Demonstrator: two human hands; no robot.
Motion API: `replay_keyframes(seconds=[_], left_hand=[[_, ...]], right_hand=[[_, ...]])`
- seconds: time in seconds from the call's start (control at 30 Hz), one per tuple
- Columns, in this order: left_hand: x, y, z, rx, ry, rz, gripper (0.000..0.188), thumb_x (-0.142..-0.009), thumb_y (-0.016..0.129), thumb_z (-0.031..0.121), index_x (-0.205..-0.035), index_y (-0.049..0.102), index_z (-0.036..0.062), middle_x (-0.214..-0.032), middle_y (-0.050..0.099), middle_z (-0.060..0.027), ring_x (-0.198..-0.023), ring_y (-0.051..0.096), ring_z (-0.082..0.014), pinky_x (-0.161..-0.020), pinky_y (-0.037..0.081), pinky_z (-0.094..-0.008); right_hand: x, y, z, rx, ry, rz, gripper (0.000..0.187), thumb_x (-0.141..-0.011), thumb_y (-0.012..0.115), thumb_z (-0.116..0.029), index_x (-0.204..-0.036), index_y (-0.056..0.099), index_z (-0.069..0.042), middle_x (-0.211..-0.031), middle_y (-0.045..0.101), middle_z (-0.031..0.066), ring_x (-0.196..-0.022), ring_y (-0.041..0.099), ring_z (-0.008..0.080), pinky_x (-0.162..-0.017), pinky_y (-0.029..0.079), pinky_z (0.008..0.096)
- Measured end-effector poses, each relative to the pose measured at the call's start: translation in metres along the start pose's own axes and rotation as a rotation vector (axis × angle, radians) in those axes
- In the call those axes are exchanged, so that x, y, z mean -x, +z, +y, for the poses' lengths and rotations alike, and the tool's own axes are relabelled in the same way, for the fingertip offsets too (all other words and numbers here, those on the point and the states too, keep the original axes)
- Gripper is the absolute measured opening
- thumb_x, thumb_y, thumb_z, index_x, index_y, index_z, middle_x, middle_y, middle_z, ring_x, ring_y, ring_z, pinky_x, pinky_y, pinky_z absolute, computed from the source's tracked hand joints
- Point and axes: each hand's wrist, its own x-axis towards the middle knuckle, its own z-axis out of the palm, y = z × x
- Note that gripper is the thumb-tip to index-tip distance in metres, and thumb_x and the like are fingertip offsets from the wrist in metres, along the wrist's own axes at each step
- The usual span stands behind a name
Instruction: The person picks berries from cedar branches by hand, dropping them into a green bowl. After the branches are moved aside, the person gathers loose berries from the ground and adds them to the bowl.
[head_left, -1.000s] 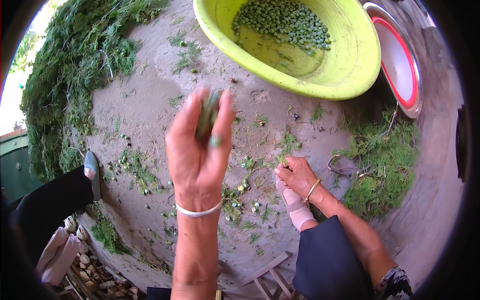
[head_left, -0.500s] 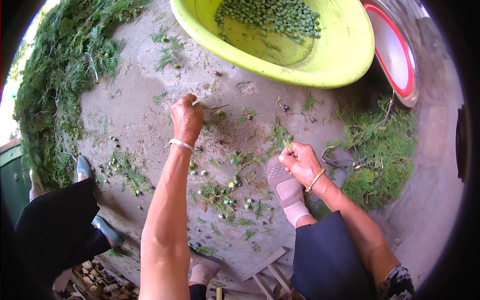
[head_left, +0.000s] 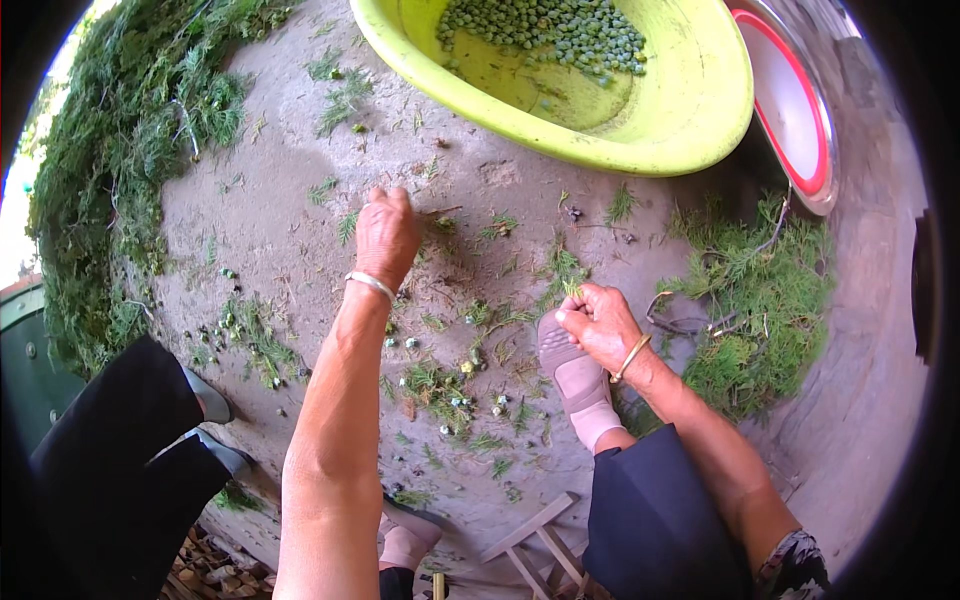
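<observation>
Over the bare ground, below the yellow-green basin [head_left: 590, 152], my left hand [head_left: 387, 238] reaches out with its fingers curled downward. Whatever is between those fingertips is hidden from view. Above my shoe [head_left: 572, 365], my right hand [head_left: 603, 325] pinches a small green sprig [head_left: 573, 289] between thumb and fingers. Small round green cones [head_left: 545, 32] are heaped at the far side of the basin. More loose cones and leafy bits [head_left: 440, 392] lie scattered on the ground between my arms.
A large heap of evergreen branches [head_left: 110, 170] fills the far left. Cut branches [head_left: 755, 310] lie at the right, below a red-rimmed white basin [head_left: 793, 105]. Another person's dark-trousered legs [head_left: 120, 455] stand at the left. A wooden stool [head_left: 540, 545] and wood pieces [head_left: 215, 570] are near the bottom.
My left hand has shifted slightly to the right and down, its fingers turned more downward. My right hand keeps its pinch on the sprig. The other person's feet have moved closer together.
</observation>
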Motion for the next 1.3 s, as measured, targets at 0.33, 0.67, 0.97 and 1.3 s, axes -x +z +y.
replay_keyframes(seconds=[0.33, 0.67, 0.97, 1.3], left_hand=[[0.005, 0.003, 0.056, 0.141, -0.011, 0.014, 0.009, -0.079, 0.057, 0.004, -0.087, 0.057, 0.0011, -0.077, 0.059, -0.0206, -0.067, 0.062, -0.0318, -0.059, 0.052, -0.0413], [0.057, -0.059, 0.019, 1.747, -0.563, -0.250, 0.016, -0.078, 0.061, 0.005, -0.091, 0.060, -0.0042, -0.073, 0.061, -0.0115, -0.055, 0.057, -0.0149, -0.045, 0.050, -0.0262], [0.191, -0.005, 0.065, 0.896, -0.250, -0.071, 0.019, -0.075, 0.071, 0.005, -0.094, 0.067, 0.0058, -0.079, 0.061, -0.0086, -0.062, 0.061, -0.0162, -0.050, 0.048, -0.0286], [0.192, 0.009, 0.092, 0.494, -0.088, -0.241, 0.014, -0.079, 0.059, 0.008, -0.091, 0.054, 0.0052, -0.079, 0.051, -0.0183, -0.064, 0.058, -0.0335, -0.053, 0.048, -0.0428]], right_hand=[[0.000, -0.002, 0.001, 0.004, 0.009, -0.012, 0.014, -0.074, 0.063, -0.012, -0.076, 0.063, 0.002, -0.070, 0.065, 0.0133, -0.064, 0.062, 0.0203, -0.062, 0.049, 0.0328], [-0.004, -0.012, 0.005, 0.367, -0.121, 0.277, 0.031, -0.077, 0.063, -0.016, -0.097, 0.060, 0.008, -0.085, 0.066, 0.0223, -0.081, 0.067, 0.0315, -0.076, 0.052, 0.0363], [0.003, -0.005, -0.018, 0.317, -0.089, 0.075, 0.027, -0.076, 0.060, -0.013, -0.095, 0.063, 0.006, -0.085, 0.066, 0.0234, -0.082, 0.067, 0.0344, -0.076, 0.053, 0.0379], [0.009, 0.022, -0.026, 0.318, -0.165, -0.012, 0.027, -0.078, 0.064, -0.014, -0.097, 0.063, 0.005, -0.084, 0.067, 0.0208, -0.077, 0.067, 0.0298, -0.072, 0.053, 0.0362]])
